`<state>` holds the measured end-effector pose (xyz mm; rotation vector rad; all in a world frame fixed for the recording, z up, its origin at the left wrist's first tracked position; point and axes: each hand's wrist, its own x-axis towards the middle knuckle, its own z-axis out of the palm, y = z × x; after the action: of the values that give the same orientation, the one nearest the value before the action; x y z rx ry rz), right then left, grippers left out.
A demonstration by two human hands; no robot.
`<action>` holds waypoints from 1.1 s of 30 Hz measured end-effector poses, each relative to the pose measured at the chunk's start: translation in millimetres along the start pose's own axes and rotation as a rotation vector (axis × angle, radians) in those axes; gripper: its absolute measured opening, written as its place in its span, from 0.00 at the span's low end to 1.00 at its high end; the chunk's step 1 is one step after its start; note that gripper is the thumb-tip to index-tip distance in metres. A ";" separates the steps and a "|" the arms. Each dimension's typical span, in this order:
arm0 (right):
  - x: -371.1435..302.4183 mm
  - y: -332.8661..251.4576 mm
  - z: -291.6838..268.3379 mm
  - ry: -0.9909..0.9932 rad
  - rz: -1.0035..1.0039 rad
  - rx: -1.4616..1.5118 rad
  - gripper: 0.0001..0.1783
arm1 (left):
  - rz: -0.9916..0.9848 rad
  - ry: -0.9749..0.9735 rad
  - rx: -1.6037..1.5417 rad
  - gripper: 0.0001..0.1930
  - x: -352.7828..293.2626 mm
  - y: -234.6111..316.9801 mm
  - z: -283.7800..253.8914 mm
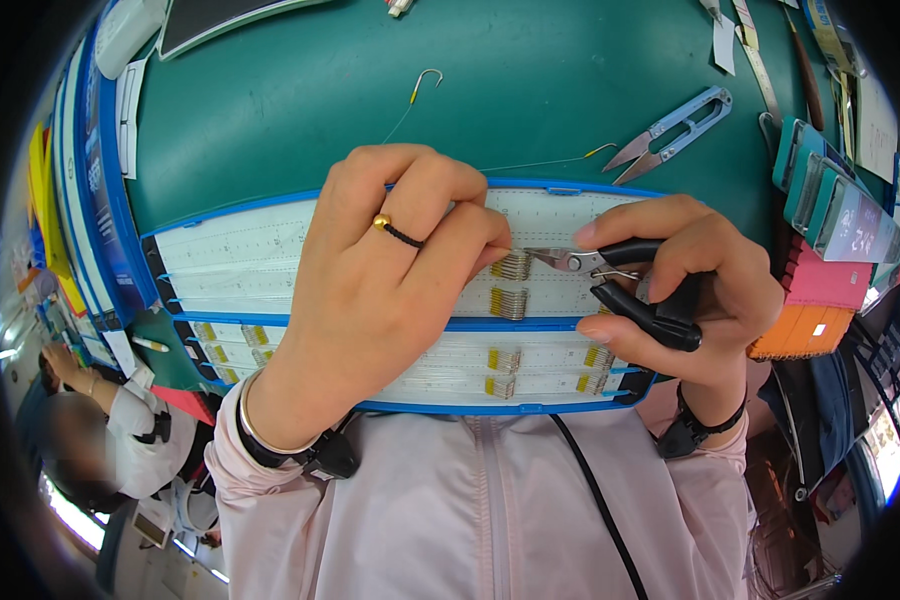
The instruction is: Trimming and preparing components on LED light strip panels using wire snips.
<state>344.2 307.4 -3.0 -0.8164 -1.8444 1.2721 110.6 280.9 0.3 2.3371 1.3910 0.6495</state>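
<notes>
An open blue case (590, 322) with white ruled boards lies across the bench in front of me. Small clusters of fishing hooks (511, 265) with yellow bindings hang on its boards. My left hand (370, 260), wearing a ring of black cord with a gold bead, reaches over the upper board. Its fingertips are pinched together beside the upper hook cluster, and what lies between them is too small to make out. In my right hand (720, 270) are small black-handled pliers (577, 262), handles spread, with their pointed tip at that same cluster, close to my left fingertips.
Beyond the case lie a loose hook (426, 84) on a line, another small hook (600, 151) and blue thread snips (675, 132). Teal-edged plastic boxes (830, 190) stand at the right, blue boxes (105, 170) at the left. Another person (150, 440) sits at lower left.
</notes>
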 end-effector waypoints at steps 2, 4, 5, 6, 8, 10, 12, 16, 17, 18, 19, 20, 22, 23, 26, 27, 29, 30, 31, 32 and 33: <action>-0.7 -0.5 -1.2 0.001 -0.008 -0.022 0.23 | 0.034 -0.004 0.000 0.16 -2.2 -1.7 -2.5; -0.2 0.3 -1.8 0.004 -0.021 -0.035 0.22 | 0.025 -0.036 0.038 0.16 -10.7 -0.8 -10.1; -0.3 0.6 -2.1 0.008 -0.036 -0.048 0.21 | 0.017 -0.066 0.074 0.18 -15.6 1.2 -14.2; -0.9 0.5 -2.2 0.012 -0.048 -0.066 0.21 | 0.019 -0.069 0.070 0.18 -18.7 4.1 -18.6; -2.0 0.6 -2.2 0.014 -0.043 -0.080 0.20 | -0.001 -0.233 0.099 0.24 -22.7 9.2 -28.0; -1.5 -0.1 -2.0 0.010 -0.049 -0.082 0.19 | 0.014 -0.302 0.181 0.30 -32.7 8.8 -28.0; -2.0 -1.7 -1.8 0.012 -0.030 -0.090 0.19 | -0.015 -0.353 0.252 0.32 -36.4 11.7 -27.2; -3.4 1.3 -1.0 0.021 -0.056 -0.108 0.18 | 0.002 -0.342 0.296 0.35 -41.6 10.4 -21.6; -3.6 1.4 -0.6 0.022 -0.058 -0.117 0.17 | -0.005 -0.349 0.299 0.35 -42.0 10.3 -21.1; -3.7 1.4 -0.7 0.023 -0.061 -0.124 0.17 | -0.013 -0.355 0.303 0.35 -42.1 10.4 -20.9; -3.6 1.5 -1.0 0.022 -0.060 -0.123 0.17 | -0.015 -0.356 0.303 0.35 -42.7 10.0 -20.4; -3.4 1.5 -1.4 0.020 -0.068 -0.134 0.17 | -0.014 -0.357 0.314 0.35 -43.6 9.4 -19.5; -3.1 1.2 -0.9 0.018 -0.076 -0.146 0.16 | -0.012 -0.357 0.323 0.35 -44.3 8.1 -18.7; -2.7 0.9 -0.8 0.017 -0.078 -0.157 0.16 | -0.011 -0.363 0.325 0.34 -44.0 7.5 -18.8; -3.7 2.2 -0.1 0.018 -0.090 -0.159 0.16 | -0.013 -0.369 0.331 0.34 -44.0 8.3 -19.0; -3.8 1.7 -0.2 0.019 -0.095 -0.157 0.16 | -0.013 -0.367 0.329 0.33 -43.9 8.6 -19.3; -3.5 -0.4 -0.3 0.020 -0.089 -0.157 0.16 | -0.012 -0.366 0.325 0.33 -43.2 8.9 -20.4; -4.2 -0.5 0.0 0.023 -0.087 -0.155 0.16 | -0.010 -0.365 0.325 0.33 -43.4 9.0 -20.2; -5.0 -0.7 0.4 0.022 -0.087 -0.155 0.16 | -0.011 -0.364 0.325 0.33 -43.4 9.2 -20.0; -5.9 -0.9 0.7 0.026 -0.081 -0.151 0.16 | -0.012 -0.368 0.325 0.33 -43.3 9.6 -19.9; -6.4 -1.0 1.2 0.031 -0.076 -0.146 0.16 | -0.014 -0.372 0.326 0.33 -43.2 10.0 -20.1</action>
<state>346.4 301.2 -3.7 -0.8301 -1.9417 1.0818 89.0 239.3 13.2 2.5187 1.4163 -0.0299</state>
